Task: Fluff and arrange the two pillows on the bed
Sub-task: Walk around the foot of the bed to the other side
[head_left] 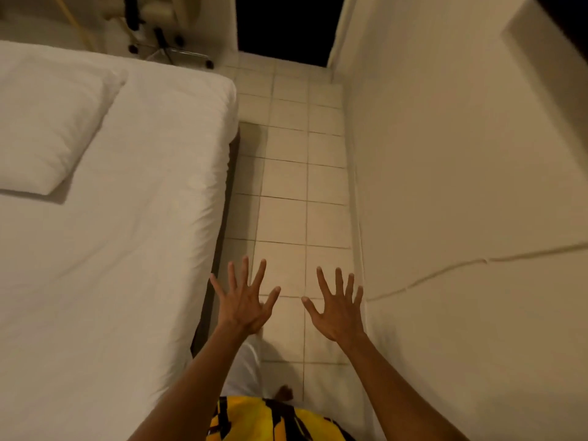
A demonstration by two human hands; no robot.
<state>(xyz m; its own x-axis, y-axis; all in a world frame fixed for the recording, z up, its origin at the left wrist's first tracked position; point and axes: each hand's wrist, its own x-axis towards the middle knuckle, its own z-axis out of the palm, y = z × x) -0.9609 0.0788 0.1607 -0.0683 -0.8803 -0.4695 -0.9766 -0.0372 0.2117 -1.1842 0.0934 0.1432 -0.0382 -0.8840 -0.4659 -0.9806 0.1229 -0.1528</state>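
One white pillow (47,122) lies flat on the bed (133,233) at the upper left, partly cut off by the frame's left edge. A second pillow is not in view. My left hand (243,297) and my right hand (337,305) are held out in front of me over the tiled floor beside the bed, both with fingers spread wide and holding nothing. Both hands are well away from the pillow, to its lower right.
A narrow tiled aisle (292,186) runs between the bed's right edge and a cream wall (461,186). A dark doorway (286,23) opens at the far end. Some furniture with dark legs (165,43) stands beyond the bed's far end.
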